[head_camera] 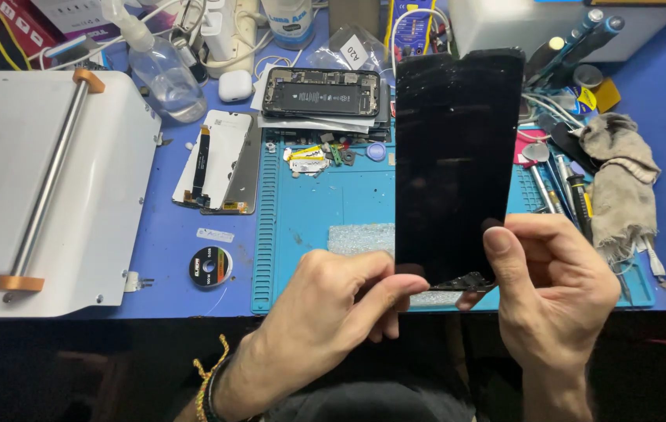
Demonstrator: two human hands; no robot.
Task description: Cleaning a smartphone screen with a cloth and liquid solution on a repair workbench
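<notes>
Both hands close on the near, lower edge of a black phone screen panel (458,164), which is held up off the bench. The right hand (555,293) pinches the panel's near right corner, thumb on the front face and the other fingers behind it. The left hand (333,312) pinches at the near left corner, thumb and forefinger meeting just under the glass, where a cracked or frayed strip shows; whether it grips the glass itself or only that strip is hard to tell.

From the grips, the panel's long axis runs away from the person toward the far side, leaning slightly right. Both hands are about equally close to it.

Below it lies a blue work mat (309,211). Further off, an opened phone body (321,92) sits at the mat's far edge, a white machine with a metal bar (44,180) stands at left, and a grey rag (622,180) lies at right.
</notes>
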